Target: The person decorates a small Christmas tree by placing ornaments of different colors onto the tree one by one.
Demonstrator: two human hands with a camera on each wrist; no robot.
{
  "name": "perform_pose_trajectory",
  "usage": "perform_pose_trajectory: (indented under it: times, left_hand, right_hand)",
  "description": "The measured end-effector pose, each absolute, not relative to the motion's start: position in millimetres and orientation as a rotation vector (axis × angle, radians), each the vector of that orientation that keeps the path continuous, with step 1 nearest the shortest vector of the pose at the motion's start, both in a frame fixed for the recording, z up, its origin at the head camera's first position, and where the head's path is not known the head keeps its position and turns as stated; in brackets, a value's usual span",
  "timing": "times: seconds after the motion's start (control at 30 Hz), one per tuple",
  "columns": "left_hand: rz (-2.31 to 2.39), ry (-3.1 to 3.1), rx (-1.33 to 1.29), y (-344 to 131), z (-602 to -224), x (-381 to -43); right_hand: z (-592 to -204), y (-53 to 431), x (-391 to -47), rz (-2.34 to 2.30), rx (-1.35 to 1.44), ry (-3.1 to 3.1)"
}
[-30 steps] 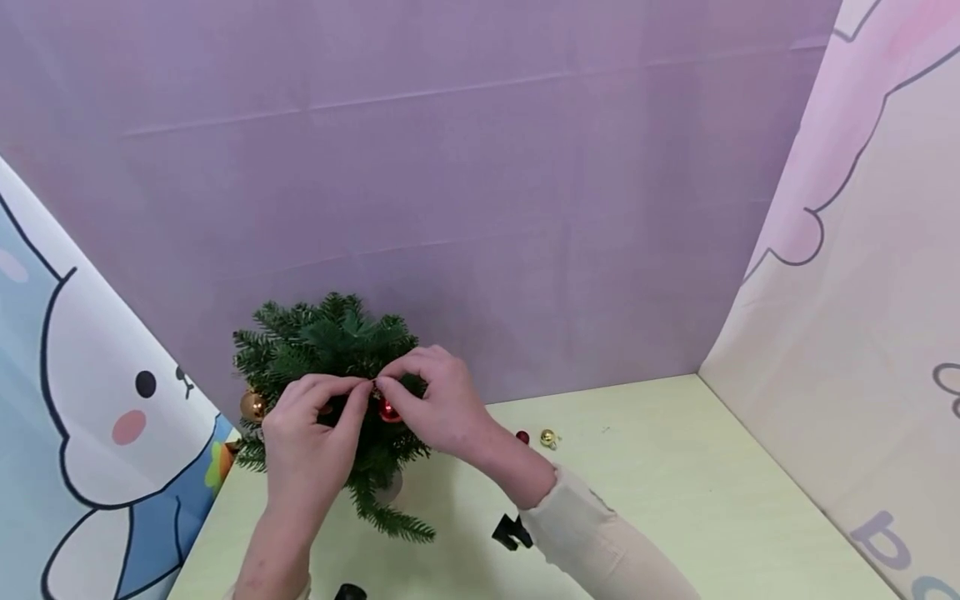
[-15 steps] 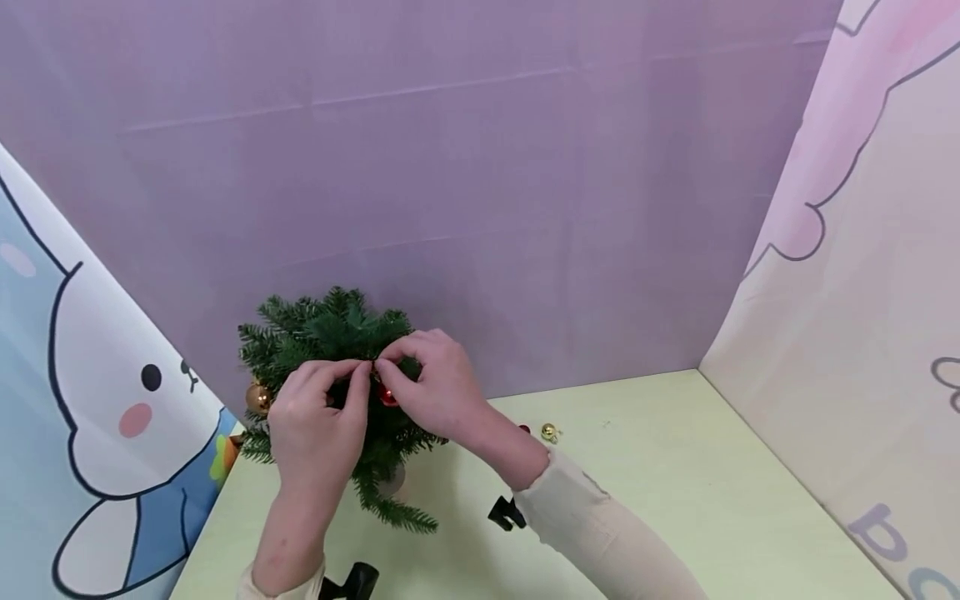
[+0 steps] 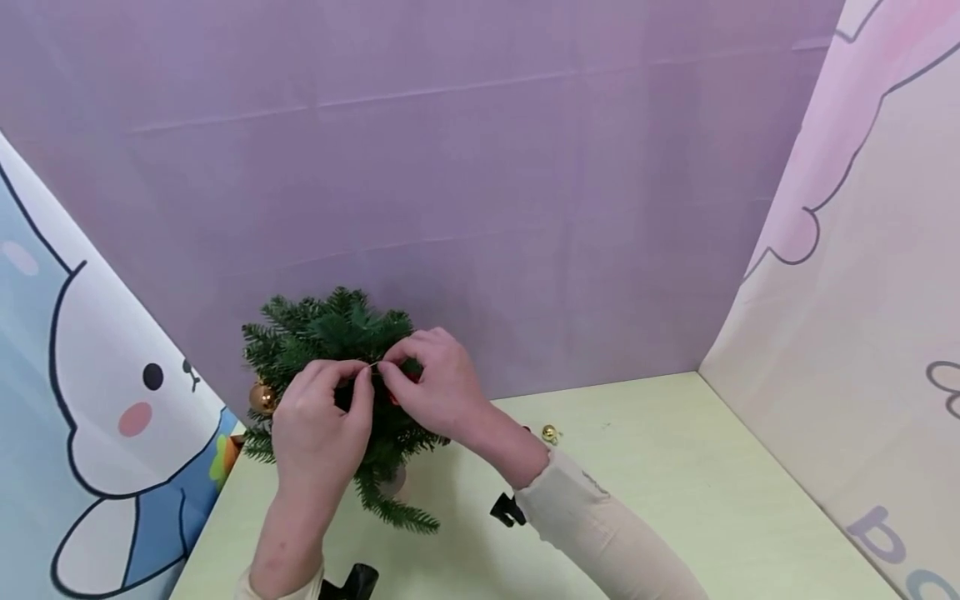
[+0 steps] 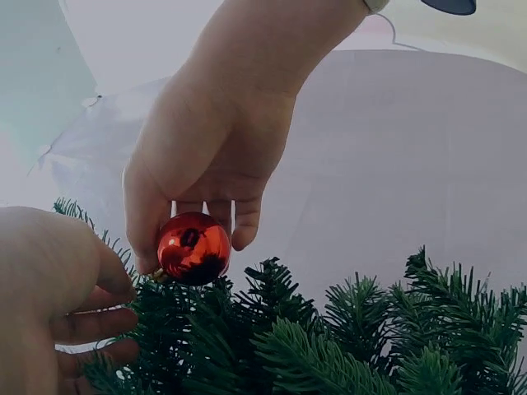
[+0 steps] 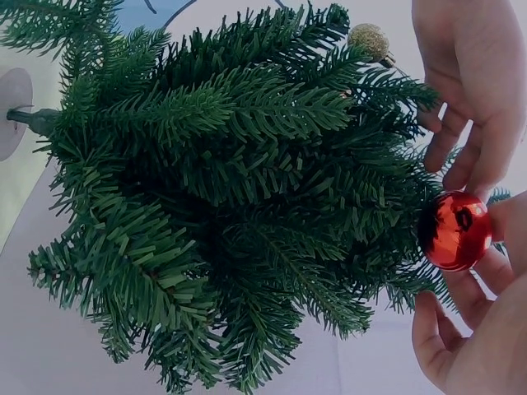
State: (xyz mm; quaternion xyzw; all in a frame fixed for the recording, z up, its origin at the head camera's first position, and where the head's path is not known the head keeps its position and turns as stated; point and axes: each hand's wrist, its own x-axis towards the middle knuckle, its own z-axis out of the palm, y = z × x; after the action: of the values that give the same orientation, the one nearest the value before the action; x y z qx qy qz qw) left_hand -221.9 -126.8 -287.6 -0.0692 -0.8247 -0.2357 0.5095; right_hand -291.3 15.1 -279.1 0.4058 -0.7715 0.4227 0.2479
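Note:
A small artificial Christmas tree (image 3: 330,329) stands at the table's back left. In front of its upper branches my left hand (image 3: 318,425) and right hand (image 3: 442,387) meet fingertip to fingertip. Between thumb and forefinger, each hand pinches a thin gold string (image 3: 373,364) stretched between them. A shiny red ball ornament (image 5: 455,231) hangs just below the fingertips; in the head view the right hand hides most of it. The left wrist view shows the red ball (image 4: 193,248) under the right hand's fingers, close over the green needles.
A gold ball ornament (image 3: 262,397) hangs on the tree's left side, and a glittery gold ball (image 5: 368,41) shows among its branches. Another small gold ball (image 3: 550,433) lies on the table (image 3: 637,483) to the right. Black clip-like pieces (image 3: 507,509) sit beside the sleeves.
Both hands have risen slightly in the head view and drawn a little apart, so the string between the fingertips now shows. The red ball is more hidden behind the right hand.

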Motion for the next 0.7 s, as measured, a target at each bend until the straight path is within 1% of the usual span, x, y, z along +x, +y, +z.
perform_pose_trajectory:
  times: [0.3,0.7]
  left_hand:
    - [-0.531,-1.93,-0.098,-121.8,-286.3,-225.0]
    - [-0.495,-1.961,0.018,-118.1,-278.2,-227.7]
  right_hand:
    - [-278.4,10.8,-290.7,1.059,1.086,-2.076]
    - [-266.3,9.1,-289.6,1.387,0.975,-2.238]
